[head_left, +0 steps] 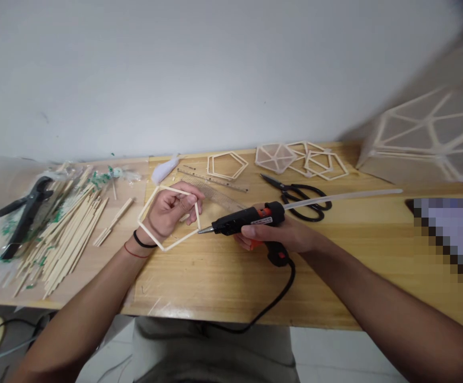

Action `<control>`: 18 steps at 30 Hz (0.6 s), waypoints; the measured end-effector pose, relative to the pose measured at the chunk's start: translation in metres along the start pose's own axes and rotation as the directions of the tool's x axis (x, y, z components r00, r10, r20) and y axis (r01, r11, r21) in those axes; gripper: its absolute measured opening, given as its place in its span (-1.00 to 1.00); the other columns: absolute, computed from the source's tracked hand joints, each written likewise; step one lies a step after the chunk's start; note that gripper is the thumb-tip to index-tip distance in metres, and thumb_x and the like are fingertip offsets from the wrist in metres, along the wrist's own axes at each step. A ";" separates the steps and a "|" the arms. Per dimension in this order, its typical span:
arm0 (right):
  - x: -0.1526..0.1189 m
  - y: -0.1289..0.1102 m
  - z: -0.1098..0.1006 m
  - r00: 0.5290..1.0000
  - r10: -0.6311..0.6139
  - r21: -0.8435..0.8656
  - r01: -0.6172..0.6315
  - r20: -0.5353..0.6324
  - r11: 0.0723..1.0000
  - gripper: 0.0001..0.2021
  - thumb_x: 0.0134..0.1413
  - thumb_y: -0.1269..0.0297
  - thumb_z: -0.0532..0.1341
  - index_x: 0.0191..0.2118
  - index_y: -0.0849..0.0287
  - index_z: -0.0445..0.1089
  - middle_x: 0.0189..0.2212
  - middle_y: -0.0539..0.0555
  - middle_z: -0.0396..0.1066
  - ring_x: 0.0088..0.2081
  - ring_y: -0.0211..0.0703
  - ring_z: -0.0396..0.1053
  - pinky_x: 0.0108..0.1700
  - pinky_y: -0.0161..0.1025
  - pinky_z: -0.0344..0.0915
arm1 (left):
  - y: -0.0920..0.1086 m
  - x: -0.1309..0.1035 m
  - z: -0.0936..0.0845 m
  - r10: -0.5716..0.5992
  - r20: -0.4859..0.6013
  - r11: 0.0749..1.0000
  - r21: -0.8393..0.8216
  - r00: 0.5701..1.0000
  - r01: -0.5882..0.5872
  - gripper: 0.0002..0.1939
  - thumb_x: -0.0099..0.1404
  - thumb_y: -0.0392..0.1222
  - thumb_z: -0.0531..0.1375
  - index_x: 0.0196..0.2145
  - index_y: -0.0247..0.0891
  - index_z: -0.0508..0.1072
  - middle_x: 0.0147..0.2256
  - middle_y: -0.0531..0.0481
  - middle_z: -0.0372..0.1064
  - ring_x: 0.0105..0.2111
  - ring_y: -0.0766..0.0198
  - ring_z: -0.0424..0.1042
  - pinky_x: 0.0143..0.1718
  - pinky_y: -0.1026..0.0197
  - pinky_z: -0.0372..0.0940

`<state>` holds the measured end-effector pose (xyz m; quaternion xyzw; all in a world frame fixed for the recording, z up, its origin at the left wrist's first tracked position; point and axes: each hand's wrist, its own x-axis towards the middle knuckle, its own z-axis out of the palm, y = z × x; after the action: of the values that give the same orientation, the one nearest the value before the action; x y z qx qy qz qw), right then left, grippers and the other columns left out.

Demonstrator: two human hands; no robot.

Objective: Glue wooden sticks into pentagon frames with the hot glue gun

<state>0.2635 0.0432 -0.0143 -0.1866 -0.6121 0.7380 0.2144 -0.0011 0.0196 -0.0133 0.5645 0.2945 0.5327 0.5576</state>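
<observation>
Wooden pentagon frame [181, 240], pale, thin-sided

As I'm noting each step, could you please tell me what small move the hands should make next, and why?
Probably squeeze the trigger of the glue gun: its nozzle sits at a corner of the stick pentagon, the right hand grips the glue gun, and the left hand holds the stick pentagon.

Label [266, 220] on glue gun [231, 221] unreadably small; stick model [430, 127] cut by right edge; phone [454, 229], perhaps, blurred into blocks.
</observation>
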 end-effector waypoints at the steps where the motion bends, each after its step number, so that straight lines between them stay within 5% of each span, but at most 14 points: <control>1: 0.000 0.000 0.000 1.000 -0.002 0.003 0.002 0.003 1.000 -0.54 0.25 -0.10 0.41 -0.45 0.20 0.48 -0.55 -0.01 0.38 -0.47 -0.23 0.35 -0.41 -0.27 0.30 | 0.001 0.000 0.000 -0.006 -0.002 1.000 0.004 1.000 0.006 -0.82 0.45 -0.10 0.36 -0.18 -0.28 0.64 -0.48 0.02 0.51 -0.61 0.42 0.39 -0.59 0.39 0.28; 18: 0.000 0.002 -0.001 0.999 0.015 0.051 -0.017 0.032 0.999 -0.55 0.27 -0.08 0.40 -0.44 0.22 0.49 -0.54 0.00 0.39 -0.47 -0.24 0.34 -0.41 -0.28 0.29 | 0.004 -0.001 0.004 -0.012 0.030 1.000 0.011 0.999 0.011 -0.83 0.48 -0.11 0.33 -0.17 -0.27 0.64 -0.46 0.02 0.51 -0.60 0.43 0.40 -0.58 0.39 0.29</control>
<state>0.2642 0.0437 -0.0168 -0.1744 -0.5948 0.7578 0.2036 0.0011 0.0161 -0.0091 0.5738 0.2923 0.5193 0.5618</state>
